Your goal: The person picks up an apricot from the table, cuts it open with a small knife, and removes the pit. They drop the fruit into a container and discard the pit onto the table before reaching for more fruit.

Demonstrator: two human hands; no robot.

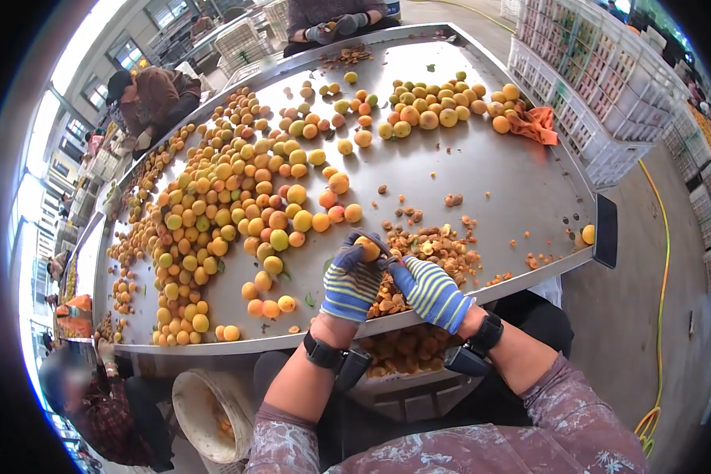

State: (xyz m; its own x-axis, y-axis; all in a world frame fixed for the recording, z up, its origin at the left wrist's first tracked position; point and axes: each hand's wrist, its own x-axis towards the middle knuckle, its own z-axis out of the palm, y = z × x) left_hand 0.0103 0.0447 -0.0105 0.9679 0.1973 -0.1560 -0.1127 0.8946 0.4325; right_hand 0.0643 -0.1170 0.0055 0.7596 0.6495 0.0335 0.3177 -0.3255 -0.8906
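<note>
My left hand [351, 286], in a striped blue glove, is closed around an apricot [368, 250] just above the table's near edge. My right hand [432, 294], gloved alike, is closed on a thin dark tool [383, 246] that touches the fruit; its exact kind is too small to make out. Behind and beside the hands lies a heap of apricot pits and scraps [442, 249]. Below the table edge, a container of apricot halves [407, 347] sits between my legs. Many whole apricots [205, 197] spread over the left side of the metal table [521, 189].
Stacked white crates [600, 71] stand beyond the right edge, near an orange cloth [534, 125]. A black panel [605, 231] projects at the right corner. A white bucket [213, 415] stands at lower left. Co-workers sit around the table. A yellow hose [662, 300] crosses the floor.
</note>
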